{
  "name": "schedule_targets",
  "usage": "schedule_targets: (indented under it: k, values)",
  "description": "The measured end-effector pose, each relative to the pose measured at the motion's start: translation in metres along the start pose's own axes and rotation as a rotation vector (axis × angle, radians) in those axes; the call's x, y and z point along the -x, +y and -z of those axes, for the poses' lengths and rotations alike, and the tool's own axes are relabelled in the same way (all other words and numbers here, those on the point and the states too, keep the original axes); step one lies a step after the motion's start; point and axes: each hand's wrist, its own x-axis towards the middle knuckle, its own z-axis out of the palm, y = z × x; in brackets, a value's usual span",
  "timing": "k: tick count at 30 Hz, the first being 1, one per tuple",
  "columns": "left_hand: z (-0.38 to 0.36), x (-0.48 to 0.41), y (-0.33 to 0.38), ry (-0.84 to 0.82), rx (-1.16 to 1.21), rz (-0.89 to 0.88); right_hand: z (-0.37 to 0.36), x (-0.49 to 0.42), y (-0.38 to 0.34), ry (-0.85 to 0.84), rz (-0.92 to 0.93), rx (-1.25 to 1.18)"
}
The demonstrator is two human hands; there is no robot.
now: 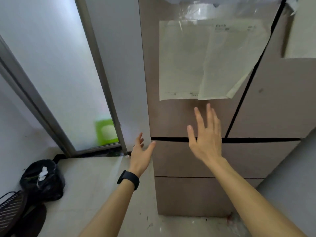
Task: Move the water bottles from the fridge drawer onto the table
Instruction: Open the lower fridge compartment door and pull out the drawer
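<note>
A tall taupe fridge [273, 106] fills the middle and right of the head view, all its doors and drawers shut. The upper drawer front [253, 158] and the lower drawer front [186, 195] sit below a dark horizontal gap. My left hand [141, 151], with a black band on the wrist, is open with straight fingers beside the fridge's left edge, at the level of that gap. My right hand [205, 134] is open with spread fingers, raised in front of the left door just above the upper drawer. No water bottles and no table are in view.
Two paper sheets [196, 60] hang on the left fridge door. A frosted glass door with a grey frame [95, 65] stands to the left. On the pale tiled floor at lower left sit a black bin with a bag [42, 180] and a dark slatted rack [10, 207].
</note>
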Motion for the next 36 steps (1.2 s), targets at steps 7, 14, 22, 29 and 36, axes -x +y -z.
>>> schedule_targets:
  k: [7, 14, 22, 29, 36]
  values:
    - [-0.035, -0.06, -0.028, -0.054, 0.061, 0.003, -0.081, -0.034, 0.023, 0.279, 0.051, 0.123]
    - [-0.051, -0.074, -0.047, 0.079, 0.102, 0.043, -0.105, -0.045, 0.041, 0.428, 0.132, 0.151]
    - [-0.039, -0.084, -0.046, 0.093, -0.042, -0.019, -0.112, -0.046, 0.043, 0.493, 0.129, 0.159]
    - [-0.037, -0.032, -0.052, 0.17, -0.048, -0.096, -0.091, -0.026, 0.043, 0.298, 0.101, 0.117]
    - [-0.033, -0.012, -0.022, -0.038, -0.411, -0.753, -0.059, 0.054, 0.054, -0.063, -0.38, 0.054]
